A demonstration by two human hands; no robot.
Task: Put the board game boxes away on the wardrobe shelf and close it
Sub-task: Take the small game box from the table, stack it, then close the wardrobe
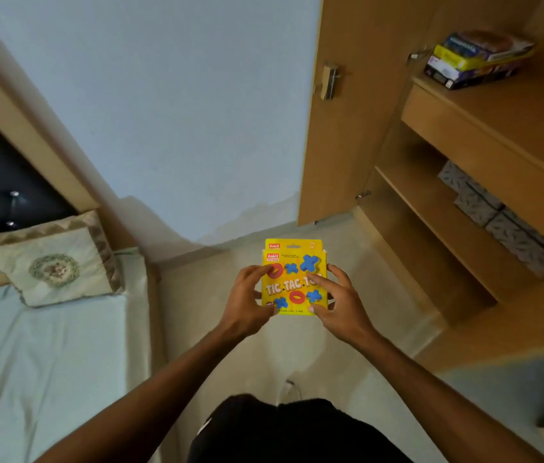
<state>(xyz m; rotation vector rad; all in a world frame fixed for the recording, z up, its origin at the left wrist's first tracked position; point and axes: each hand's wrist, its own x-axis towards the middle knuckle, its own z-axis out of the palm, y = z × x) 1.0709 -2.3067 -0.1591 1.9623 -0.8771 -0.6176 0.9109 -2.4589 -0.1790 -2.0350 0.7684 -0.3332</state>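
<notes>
A yellow Tic Tac Toe box [292, 279] with blue crosses and red rings is held in front of me at centre, face up. My left hand [247, 300] grips its left edge and my right hand [339, 300] grips its right edge. The wooden wardrobe [464, 145] stands open at the right. A stack of three game boxes [477, 58] lies on its upper shelf [514, 105], well above and right of my hands. The open wardrobe door [340, 128] stands between the wall and the shelves.
A bed [30, 362] with a pale sheet and an embroidered pillow [53, 265] fills the left side. Patterned grey boxes [504, 215] sit on a lower wardrobe shelf. Beige floor [297, 345] runs between bed and wardrobe. A second door edge [531, 329] shows at lower right.
</notes>
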